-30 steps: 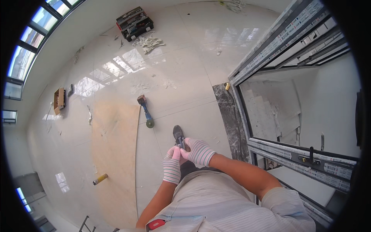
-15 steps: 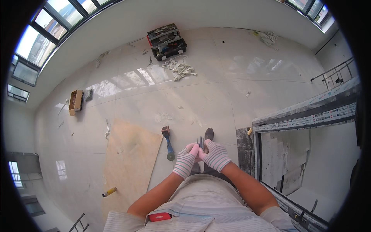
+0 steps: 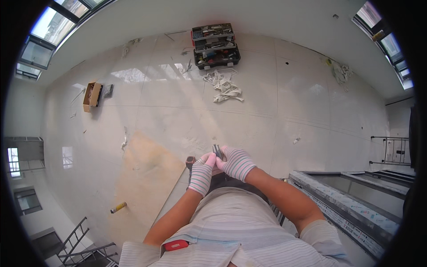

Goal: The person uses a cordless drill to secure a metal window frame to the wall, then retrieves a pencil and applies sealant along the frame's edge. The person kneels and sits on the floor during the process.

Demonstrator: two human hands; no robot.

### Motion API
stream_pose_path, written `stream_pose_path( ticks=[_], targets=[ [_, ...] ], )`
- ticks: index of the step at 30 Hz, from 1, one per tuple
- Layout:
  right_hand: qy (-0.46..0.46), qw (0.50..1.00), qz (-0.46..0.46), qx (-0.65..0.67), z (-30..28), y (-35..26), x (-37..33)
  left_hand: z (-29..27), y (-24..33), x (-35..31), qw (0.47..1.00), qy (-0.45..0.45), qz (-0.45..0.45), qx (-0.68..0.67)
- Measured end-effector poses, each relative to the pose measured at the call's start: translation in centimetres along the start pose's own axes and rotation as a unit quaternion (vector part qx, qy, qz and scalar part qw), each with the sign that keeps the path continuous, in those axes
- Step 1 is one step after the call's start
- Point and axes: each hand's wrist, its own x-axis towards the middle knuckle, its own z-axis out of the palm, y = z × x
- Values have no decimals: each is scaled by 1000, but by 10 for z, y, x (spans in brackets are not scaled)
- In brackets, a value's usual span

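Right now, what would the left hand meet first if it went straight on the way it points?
The left hand would likely first press on the small grey metal pieces held between it and the right hand; beyond them, depth is unclear.

Stripes on both hands here: left hand and right hand wear pink-and-white gloves banded in green and grey! Silver-grey gleams on the metal pieces. Fine lines streak the pale grey shirt, with a bright red item. And there's a tan board, yellow cylinder, brown box, black toolbox edged red!
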Motion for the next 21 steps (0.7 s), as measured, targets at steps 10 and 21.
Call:
stream_pose_path(
  ticks=[10,21],
  targets=[
    [-45,997,37,-46,-113,17,200,59,105,187,996,56,-67,-5],
    [-85,993,84,-14,-248,0,394,111,259,364,993,50,-105,5]
  ],
)
